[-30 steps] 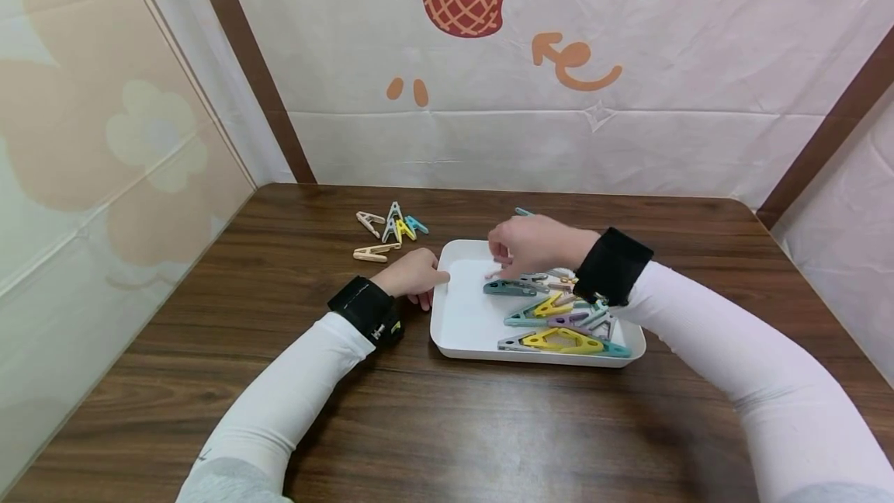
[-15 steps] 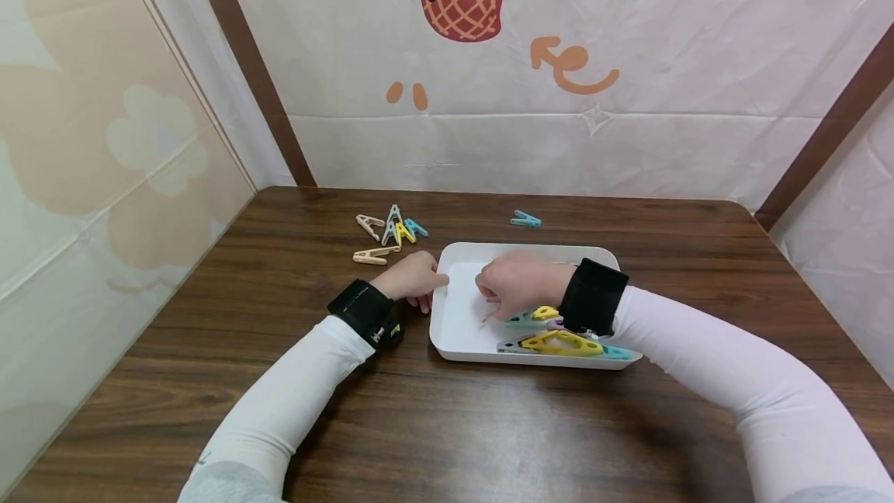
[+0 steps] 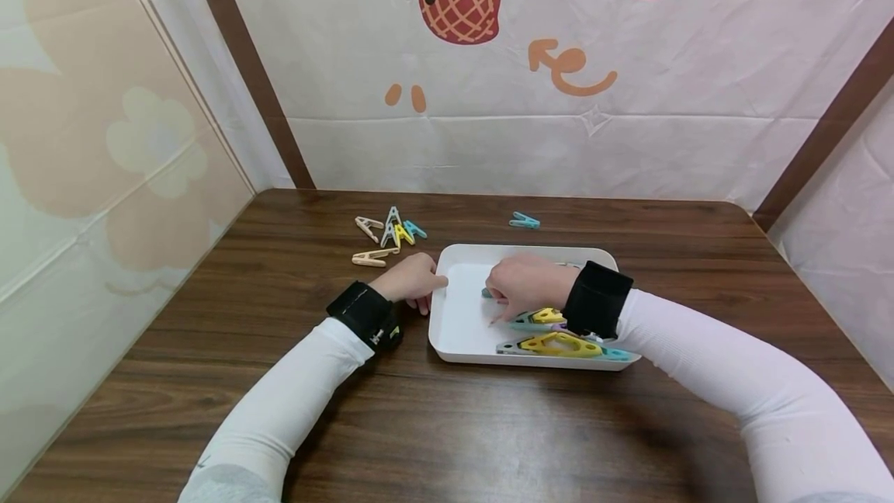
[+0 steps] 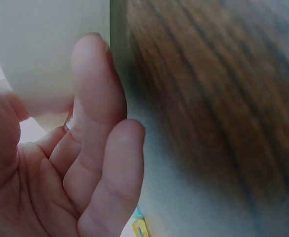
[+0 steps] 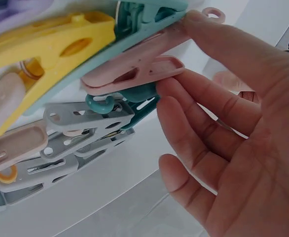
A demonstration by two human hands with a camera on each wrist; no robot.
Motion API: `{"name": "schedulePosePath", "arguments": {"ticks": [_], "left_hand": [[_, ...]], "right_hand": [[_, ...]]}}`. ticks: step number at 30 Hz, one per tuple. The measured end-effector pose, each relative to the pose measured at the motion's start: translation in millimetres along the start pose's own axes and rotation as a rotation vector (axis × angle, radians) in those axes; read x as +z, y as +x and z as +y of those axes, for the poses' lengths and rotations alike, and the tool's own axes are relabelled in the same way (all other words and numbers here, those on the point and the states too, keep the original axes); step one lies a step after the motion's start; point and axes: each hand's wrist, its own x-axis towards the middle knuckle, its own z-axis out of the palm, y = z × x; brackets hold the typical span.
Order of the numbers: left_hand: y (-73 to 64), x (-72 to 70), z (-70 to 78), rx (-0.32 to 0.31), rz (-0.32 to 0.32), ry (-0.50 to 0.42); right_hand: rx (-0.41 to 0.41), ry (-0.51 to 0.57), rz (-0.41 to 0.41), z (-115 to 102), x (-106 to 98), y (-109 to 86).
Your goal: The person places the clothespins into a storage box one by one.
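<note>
My right hand (image 3: 528, 282) is over the white tray (image 3: 457, 328). In the right wrist view, its thumb and fingertips pinch a pink clothespin (image 5: 129, 66) lying against a teal clothespin (image 5: 152, 15). A yellow clothespin (image 5: 60, 39) and several grey clothespins (image 5: 85, 118) lie close by. My left hand (image 3: 407, 279) grips the tray's left rim, its thumb over the edge and its other fingers outside. Along the tray's near wall lies another yellow clothespin (image 3: 562, 344). The right hand and wrist strap hide part of the pile.
A loose group of small clothespins, with a yellow one (image 3: 403, 235) and a beige one (image 3: 373, 257) among them, lies on the table (image 3: 293, 254) left of the tray. Behind the tray is a blue clothespin (image 3: 524, 220). A printed cloth wall (image 3: 454, 146) rises behind the table.
My right hand has come nearer across the tray from its far side, then shifted slightly right. The blue clothespin behind the tray is now uncovered. My left hand stays at the rim.
</note>
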Motion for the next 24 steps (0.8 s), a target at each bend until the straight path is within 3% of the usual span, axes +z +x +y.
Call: {"name": "schedulePosePath", "arguments": {"ticks": [17,24], "left_hand": [[-2.9,0.2,1.1,0.012,0.001,0.003],[-2.3,-1.4,2.0,0.002,-0.002,0.000]], "right_hand": [[0.035,0.027,0.009,-0.1,-1.7,-3.0],[0.051,-0.013,0.073,8.4,-10.2,-5.3]]}}
